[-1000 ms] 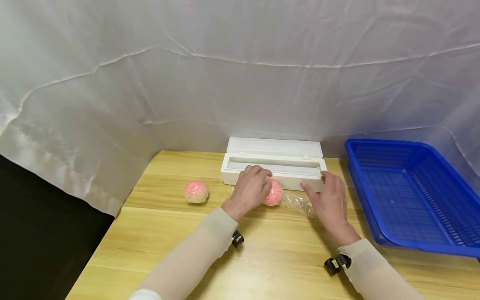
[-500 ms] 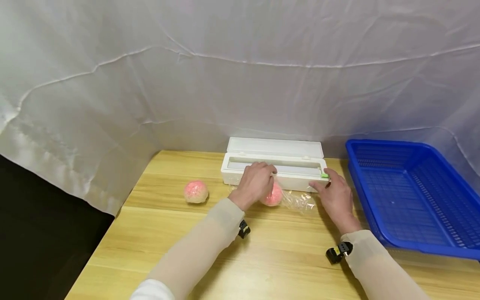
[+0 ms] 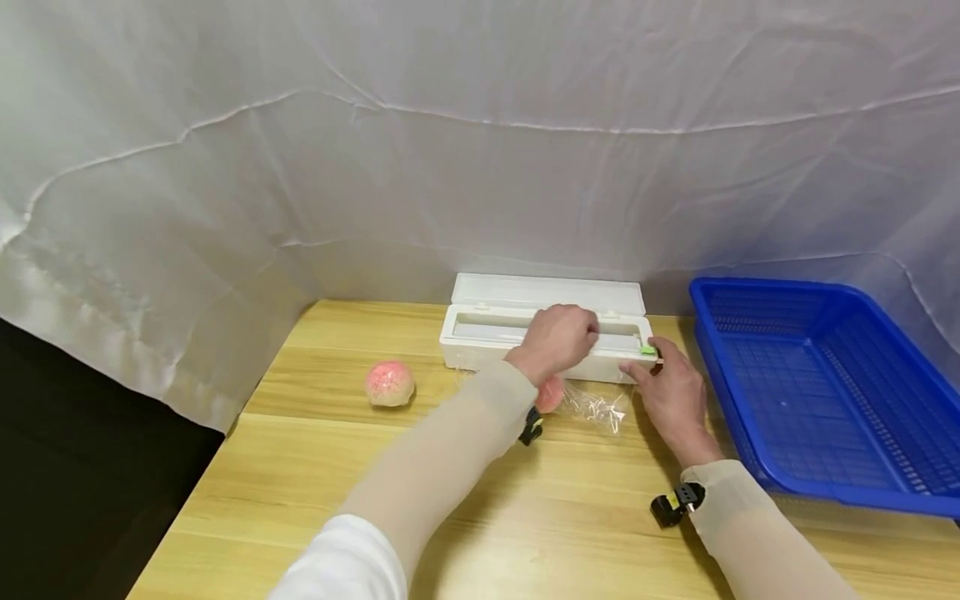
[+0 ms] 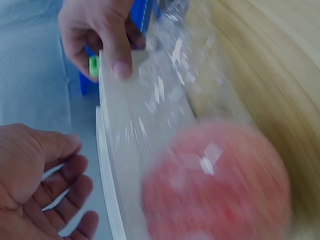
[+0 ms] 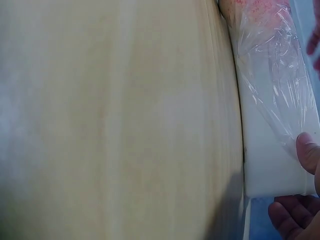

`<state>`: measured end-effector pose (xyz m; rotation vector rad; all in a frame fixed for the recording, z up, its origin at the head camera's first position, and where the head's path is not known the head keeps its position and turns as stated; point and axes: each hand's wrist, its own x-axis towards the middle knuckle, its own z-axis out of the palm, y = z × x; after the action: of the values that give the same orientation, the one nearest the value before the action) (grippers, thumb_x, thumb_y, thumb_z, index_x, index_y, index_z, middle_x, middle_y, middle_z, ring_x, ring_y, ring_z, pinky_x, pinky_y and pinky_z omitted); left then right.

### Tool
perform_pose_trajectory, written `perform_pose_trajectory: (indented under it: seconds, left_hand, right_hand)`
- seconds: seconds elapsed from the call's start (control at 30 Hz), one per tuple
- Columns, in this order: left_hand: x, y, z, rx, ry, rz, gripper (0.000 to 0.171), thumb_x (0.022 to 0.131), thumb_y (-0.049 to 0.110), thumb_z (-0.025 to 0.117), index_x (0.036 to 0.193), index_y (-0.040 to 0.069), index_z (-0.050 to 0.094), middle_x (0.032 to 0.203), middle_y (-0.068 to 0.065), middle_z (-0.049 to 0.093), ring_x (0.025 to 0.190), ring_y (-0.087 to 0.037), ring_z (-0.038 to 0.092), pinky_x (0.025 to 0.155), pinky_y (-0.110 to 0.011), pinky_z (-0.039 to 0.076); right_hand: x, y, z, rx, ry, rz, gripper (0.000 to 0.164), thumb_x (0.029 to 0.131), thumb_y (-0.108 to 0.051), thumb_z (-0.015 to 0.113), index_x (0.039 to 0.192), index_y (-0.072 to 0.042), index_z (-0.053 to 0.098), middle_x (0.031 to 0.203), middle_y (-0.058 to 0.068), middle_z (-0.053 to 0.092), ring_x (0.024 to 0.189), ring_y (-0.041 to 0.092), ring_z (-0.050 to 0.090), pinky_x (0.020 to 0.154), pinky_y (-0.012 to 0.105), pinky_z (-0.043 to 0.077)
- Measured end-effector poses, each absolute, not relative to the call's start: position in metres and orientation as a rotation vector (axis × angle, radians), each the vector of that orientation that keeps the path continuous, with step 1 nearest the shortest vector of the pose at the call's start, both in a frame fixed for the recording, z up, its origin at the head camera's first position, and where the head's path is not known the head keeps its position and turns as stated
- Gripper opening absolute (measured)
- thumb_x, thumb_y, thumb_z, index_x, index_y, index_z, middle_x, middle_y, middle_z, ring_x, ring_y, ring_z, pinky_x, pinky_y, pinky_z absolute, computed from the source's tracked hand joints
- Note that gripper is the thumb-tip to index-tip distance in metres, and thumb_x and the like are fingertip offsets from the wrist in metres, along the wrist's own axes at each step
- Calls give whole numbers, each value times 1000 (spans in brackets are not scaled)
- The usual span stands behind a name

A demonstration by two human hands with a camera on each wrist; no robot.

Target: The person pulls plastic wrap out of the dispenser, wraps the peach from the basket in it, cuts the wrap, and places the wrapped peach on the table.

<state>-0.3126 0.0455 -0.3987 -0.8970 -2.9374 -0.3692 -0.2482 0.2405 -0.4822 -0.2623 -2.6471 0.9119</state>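
A white cling film dispenser (image 3: 468, 356) stands at the back of the table, its lid raised and a pale roll inside. My right hand (image 3: 671, 404) grips its right end, thumb on the front face, close to a small green slider (image 3: 648, 350). My left hand (image 3: 558, 340) hovers over the dispenser's middle; in the left wrist view its fingers (image 4: 70, 182) are loosely bent around nothing. A pink, peach-like ball (image 3: 552, 393) lies before the dispenser, partly hidden by my left arm. Clear cling film (image 4: 180, 55) runs along the dispenser front and over this ball.
Another pink-and-cream ball (image 3: 390, 383) sits uncovered on the wooden table (image 3: 300, 467) to the left. A blue plastic basket (image 3: 780, 287) stands at the right, near my right hand. Behind everything hangs a grey-white curtain (image 3: 480, 183).
My left hand has left the ball and moved up and right over the dispenser. My right hand has shifted right and taken hold of the dispenser's end, and the green slider has come into view.
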Motion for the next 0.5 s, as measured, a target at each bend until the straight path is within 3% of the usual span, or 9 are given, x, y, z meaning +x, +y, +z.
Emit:
perform_pose_trajectory:
  seconds: [0.2,0.5]
  left_hand:
    - [-314,81,-402,-1088,-2908,-324,25,107,33,63,126,27,77,122,12,76,114,-9,69,100,-25,54]
    - [-308,108,-410,-1114,-2904,-263,20,106,35,63,117,33,80,106,15,76,100,-9,68,88,-27,56]
  right_hand:
    - [-245,240,-483,-284,-2595,908,61,93,-34,83,140,-5,57,106,22,74,97,43,68,81,59,49]
    - [-244,237,-489,-208,-2517,825,46,93,-17,80,137,-9,69,102,22,76,92,40,73,80,59,53]
